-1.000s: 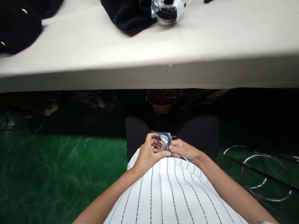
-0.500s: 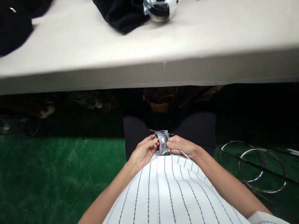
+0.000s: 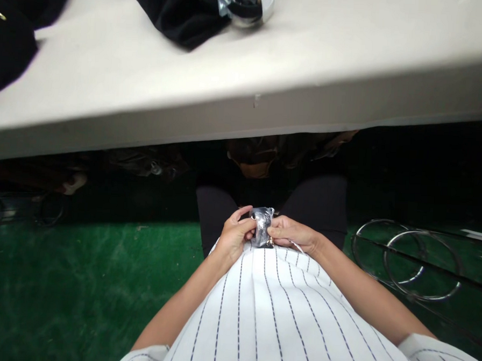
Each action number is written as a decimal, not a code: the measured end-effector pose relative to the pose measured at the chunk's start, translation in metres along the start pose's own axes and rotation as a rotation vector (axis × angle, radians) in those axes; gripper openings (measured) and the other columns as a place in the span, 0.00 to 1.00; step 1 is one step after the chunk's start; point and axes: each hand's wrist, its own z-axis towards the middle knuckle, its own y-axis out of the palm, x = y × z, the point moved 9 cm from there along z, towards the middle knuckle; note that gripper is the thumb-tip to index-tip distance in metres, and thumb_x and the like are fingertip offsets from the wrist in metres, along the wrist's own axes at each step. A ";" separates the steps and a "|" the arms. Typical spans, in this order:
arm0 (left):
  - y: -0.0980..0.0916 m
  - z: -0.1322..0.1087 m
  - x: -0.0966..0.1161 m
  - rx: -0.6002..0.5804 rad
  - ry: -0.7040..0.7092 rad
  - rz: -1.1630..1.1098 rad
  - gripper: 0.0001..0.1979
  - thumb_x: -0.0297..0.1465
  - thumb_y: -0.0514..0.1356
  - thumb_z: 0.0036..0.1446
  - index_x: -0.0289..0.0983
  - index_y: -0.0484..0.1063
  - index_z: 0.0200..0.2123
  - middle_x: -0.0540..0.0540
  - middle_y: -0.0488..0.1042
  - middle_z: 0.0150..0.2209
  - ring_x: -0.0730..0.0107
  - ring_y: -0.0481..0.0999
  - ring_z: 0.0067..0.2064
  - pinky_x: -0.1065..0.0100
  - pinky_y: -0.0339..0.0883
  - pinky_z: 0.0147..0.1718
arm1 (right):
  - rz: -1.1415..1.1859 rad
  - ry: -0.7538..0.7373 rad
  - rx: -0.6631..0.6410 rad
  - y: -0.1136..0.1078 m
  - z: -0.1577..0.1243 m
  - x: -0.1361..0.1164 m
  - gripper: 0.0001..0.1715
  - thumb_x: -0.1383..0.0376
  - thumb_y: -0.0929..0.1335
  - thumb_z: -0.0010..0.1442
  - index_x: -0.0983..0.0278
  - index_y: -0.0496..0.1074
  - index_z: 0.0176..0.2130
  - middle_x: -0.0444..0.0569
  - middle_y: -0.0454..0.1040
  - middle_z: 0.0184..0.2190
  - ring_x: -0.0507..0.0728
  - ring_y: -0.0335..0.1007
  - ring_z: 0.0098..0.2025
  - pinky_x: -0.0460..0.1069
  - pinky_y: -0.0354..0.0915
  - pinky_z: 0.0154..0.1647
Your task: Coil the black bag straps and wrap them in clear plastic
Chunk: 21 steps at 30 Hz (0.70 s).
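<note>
Clear plastic packet (image 3: 261, 233) pinched between left hand (image 3: 235, 235) and right hand (image 3: 293, 235) fingers.

White table (image 3: 312, 60) with black cloth (image 3: 181, 13), foil bundle (image 3: 244, 5).

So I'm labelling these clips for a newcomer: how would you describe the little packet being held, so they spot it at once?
Start at the long white table, then drop below its near edge to the lap, above the striped shirt. There the left hand and right hand pinch a small crinkled clear plastic packet between them. Unlike the shiny wrapped bundle on the table, it is tiny and held.
</note>
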 end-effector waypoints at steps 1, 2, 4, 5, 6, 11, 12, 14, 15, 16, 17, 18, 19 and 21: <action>-0.003 0.000 0.001 0.027 0.026 0.020 0.32 0.26 0.69 0.36 0.31 0.67 0.48 0.56 0.70 0.18 0.82 0.60 0.16 0.76 0.50 0.18 | 0.030 -0.005 0.020 -0.001 0.000 0.000 0.25 0.52 0.74 0.55 0.73 0.72 0.35 0.34 0.56 0.12 0.42 0.36 0.14 0.42 0.33 0.14; -0.007 -0.001 0.003 0.057 0.066 0.051 0.29 0.27 0.69 0.36 0.32 0.68 0.45 0.55 0.71 0.19 0.81 0.61 0.17 0.76 0.51 0.18 | 0.070 -0.010 0.046 -0.002 0.000 0.000 0.24 0.52 0.74 0.55 0.72 0.71 0.33 0.34 0.55 0.12 0.42 0.36 0.14 0.42 0.33 0.14; -0.012 -0.005 0.011 0.113 0.190 0.154 0.25 0.29 0.70 0.38 0.34 0.68 0.41 0.52 0.75 0.23 0.78 0.67 0.20 0.76 0.56 0.21 | 0.149 -0.015 0.091 -0.004 0.001 -0.001 0.23 0.53 0.75 0.53 0.69 0.69 0.30 0.33 0.53 0.12 0.42 0.36 0.14 0.41 0.33 0.13; -0.014 -0.009 0.017 0.138 0.272 0.222 0.22 0.30 0.70 0.40 0.34 0.68 0.40 0.51 0.76 0.24 0.76 0.70 0.22 0.75 0.60 0.23 | 0.179 -0.013 0.103 -0.005 0.001 -0.001 0.23 0.53 0.75 0.53 0.68 0.67 0.28 0.32 0.52 0.12 0.42 0.35 0.13 0.41 0.33 0.13; -0.014 -0.013 0.023 0.156 0.359 0.299 0.20 0.31 0.69 0.42 0.35 0.68 0.39 0.50 0.77 0.26 0.75 0.71 0.24 0.74 0.62 0.25 | 0.200 -0.012 0.109 -0.004 0.001 -0.002 0.23 0.54 0.76 0.53 0.67 0.65 0.27 0.32 0.51 0.12 0.41 0.35 0.13 0.41 0.33 0.12; -0.012 -0.040 0.045 0.218 0.756 0.683 0.14 0.33 0.66 0.51 0.39 0.72 0.42 0.48 0.78 0.30 0.73 0.71 0.26 0.71 0.66 0.29 | 0.205 -0.003 0.105 0.000 0.003 -0.005 0.23 0.54 0.76 0.53 0.68 0.66 0.28 0.33 0.54 0.12 0.41 0.36 0.13 0.39 0.34 0.12; -0.014 -0.043 0.047 0.219 0.801 0.736 0.13 0.34 0.65 0.52 0.40 0.73 0.42 0.47 0.78 0.32 0.72 0.72 0.27 0.70 0.67 0.31 | 0.206 -0.002 0.100 0.000 0.003 -0.005 0.23 0.54 0.76 0.53 0.68 0.66 0.28 0.33 0.55 0.12 0.42 0.37 0.14 0.39 0.35 0.12; -0.017 -0.044 0.047 0.166 0.840 0.824 0.11 0.34 0.65 0.52 0.41 0.76 0.41 0.46 0.78 0.32 0.69 0.74 0.29 0.67 0.69 0.35 | 0.222 -0.004 0.084 0.001 0.003 -0.006 0.22 0.55 0.75 0.54 0.68 0.66 0.28 0.33 0.55 0.13 0.42 0.37 0.14 0.39 0.36 0.12; -0.017 -0.043 0.045 0.105 0.843 0.858 0.10 0.34 0.66 0.52 0.41 0.77 0.39 0.45 0.78 0.31 0.67 0.75 0.30 0.65 0.70 0.37 | 0.235 -0.004 0.076 0.001 0.004 -0.006 0.22 0.55 0.75 0.54 0.68 0.66 0.27 0.33 0.54 0.13 0.41 0.37 0.14 0.38 0.36 0.12; -0.016 -0.041 0.043 0.027 0.845 0.880 0.08 0.34 0.66 0.52 0.41 0.78 0.37 0.45 0.79 0.30 0.65 0.76 0.31 0.64 0.70 0.39 | 0.249 -0.001 0.069 0.001 0.004 -0.006 0.22 0.56 0.75 0.54 0.68 0.65 0.28 0.33 0.54 0.13 0.41 0.37 0.14 0.38 0.37 0.12; -0.013 -0.040 0.040 -0.057 0.845 0.892 0.07 0.33 0.67 0.51 0.41 0.79 0.35 0.44 0.79 0.30 0.63 0.77 0.33 0.63 0.70 0.40 | 0.264 0.004 0.062 0.000 0.004 -0.006 0.21 0.56 0.75 0.54 0.68 0.66 0.28 0.33 0.53 0.13 0.41 0.37 0.14 0.38 0.37 0.12; -0.011 -0.039 0.038 -0.123 0.849 0.891 0.06 0.32 0.68 0.50 0.41 0.79 0.34 0.43 0.80 0.31 0.61 0.78 0.35 0.62 0.71 0.41 | 0.278 0.008 0.055 0.000 0.005 -0.006 0.21 0.57 0.76 0.54 0.68 0.66 0.29 0.33 0.54 0.13 0.41 0.37 0.14 0.37 0.37 0.12; -0.010 -0.039 0.038 -0.152 0.866 0.876 0.06 0.31 0.68 0.49 0.41 0.79 0.33 0.42 0.80 0.31 0.60 0.78 0.35 0.62 0.71 0.41 | 0.289 0.012 0.051 0.000 0.006 -0.006 0.20 0.57 0.76 0.54 0.68 0.67 0.29 0.33 0.54 0.12 0.41 0.36 0.14 0.37 0.38 0.12; -0.012 -0.039 0.044 -0.068 0.911 0.814 0.09 0.31 0.69 0.49 0.40 0.77 0.36 0.42 0.80 0.32 0.62 0.79 0.34 0.63 0.71 0.40 | 0.309 0.009 0.050 0.000 0.008 -0.007 0.20 0.58 0.76 0.54 0.68 0.67 0.30 0.33 0.54 0.12 0.41 0.36 0.13 0.37 0.38 0.11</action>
